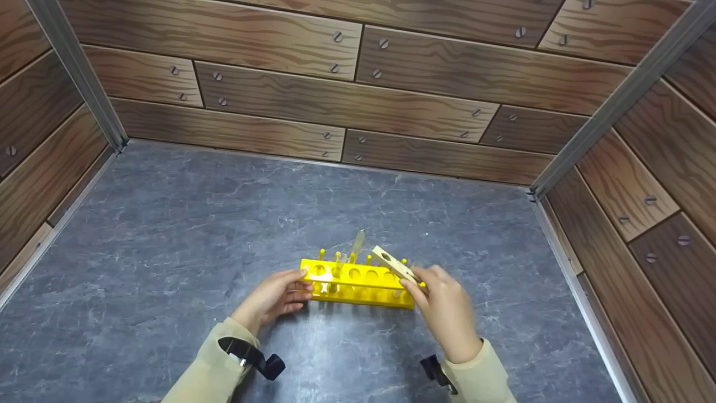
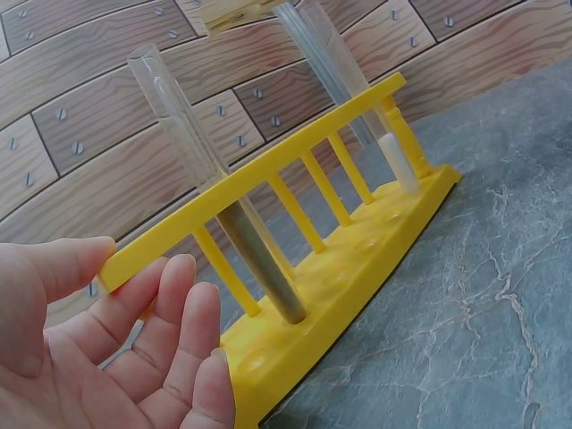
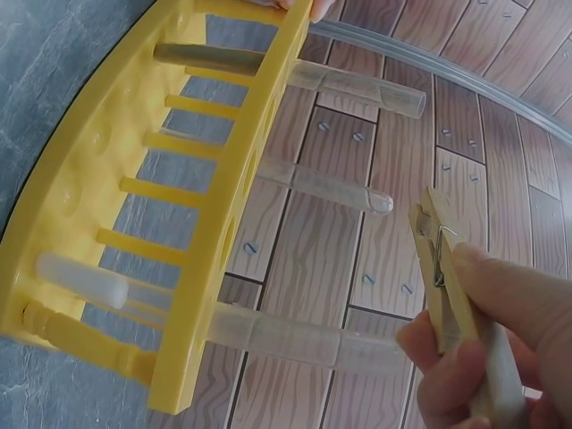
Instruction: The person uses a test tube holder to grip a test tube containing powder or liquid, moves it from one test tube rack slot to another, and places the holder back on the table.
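A yellow test tube rack (image 1: 361,300) stands on the floor, its left end pinched between the thumb and fingers of my left hand (image 1: 272,296). Over the rack's right end, my right hand (image 1: 450,310) grips a wooden test tube holder (image 3: 447,286), which has a metal spring. Nothing shows between the holder's tips. A test tube with dark brown contents (image 2: 259,255) stands near the rack's left end. Toward the right end is a test tube with white contents (image 3: 85,279). Between them an empty-looking tube (image 3: 331,189) has its rounded end up, behind the rack's top bar.
A grey marbled surface (image 1: 212,207) lies under the rack. Wood-patterned walls (image 1: 279,95) enclose it at the back and both sides, with metal strips (image 1: 593,117) at the corners. Upright yellow pegs (image 1: 322,254) line the rack's back.
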Demonstrator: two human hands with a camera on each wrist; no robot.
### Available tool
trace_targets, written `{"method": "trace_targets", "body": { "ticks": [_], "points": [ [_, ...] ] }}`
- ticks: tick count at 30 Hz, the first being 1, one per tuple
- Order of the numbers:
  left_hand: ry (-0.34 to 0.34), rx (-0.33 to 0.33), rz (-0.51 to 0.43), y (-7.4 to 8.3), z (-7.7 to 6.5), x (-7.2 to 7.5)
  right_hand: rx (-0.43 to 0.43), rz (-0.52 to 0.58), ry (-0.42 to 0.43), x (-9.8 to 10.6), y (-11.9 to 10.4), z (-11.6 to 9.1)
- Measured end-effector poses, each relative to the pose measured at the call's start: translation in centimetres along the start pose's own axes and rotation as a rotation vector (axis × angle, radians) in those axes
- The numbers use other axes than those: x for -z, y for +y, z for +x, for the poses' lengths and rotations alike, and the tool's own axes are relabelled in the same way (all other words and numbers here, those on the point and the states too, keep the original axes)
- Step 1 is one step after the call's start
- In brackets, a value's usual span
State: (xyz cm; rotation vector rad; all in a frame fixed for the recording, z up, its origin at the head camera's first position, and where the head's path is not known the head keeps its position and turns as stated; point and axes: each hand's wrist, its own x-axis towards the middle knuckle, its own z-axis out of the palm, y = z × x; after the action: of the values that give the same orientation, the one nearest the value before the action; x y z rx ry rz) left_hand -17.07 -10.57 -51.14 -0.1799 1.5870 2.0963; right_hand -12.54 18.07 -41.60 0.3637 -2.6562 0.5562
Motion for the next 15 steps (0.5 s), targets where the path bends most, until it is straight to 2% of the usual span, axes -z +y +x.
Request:
{"method": "trace_targets", "body": {
  "ticks": [15],
  "points": [
    [-0.001, 0.003, -0.016, 0.03, -0.02, -0.04, 0.023, -0.009, 0.012, -0.42, -0.70, 0.19]
  ]
}}
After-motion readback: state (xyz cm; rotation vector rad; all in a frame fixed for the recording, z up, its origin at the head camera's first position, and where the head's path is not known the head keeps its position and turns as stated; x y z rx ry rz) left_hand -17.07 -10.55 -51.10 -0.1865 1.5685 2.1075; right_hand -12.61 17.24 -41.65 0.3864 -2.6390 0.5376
